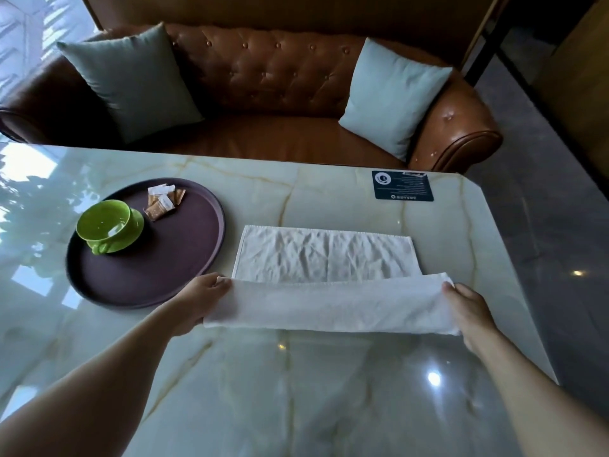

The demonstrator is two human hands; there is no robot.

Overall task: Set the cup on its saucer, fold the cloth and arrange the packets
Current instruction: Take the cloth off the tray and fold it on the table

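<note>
A white cloth (324, 255) lies on the marble table, its near edge lifted and doubled over towards the far edge. My left hand (201, 300) pinches the near left corner and my right hand (469, 313) pinches the near right corner. A green cup (103, 224) stands on a green saucer (135, 234) on a round dark tray (148, 285) to the left of the cloth. Several small brown and white packets (163, 201) lie loosely piled on the tray beyond the cup.
A dark card (402, 190) lies flat near the table's far right corner. Behind the table (296, 390) stands a brown leather sofa (270, 77) with two pale cushions. The table's right edge drops to a grey floor.
</note>
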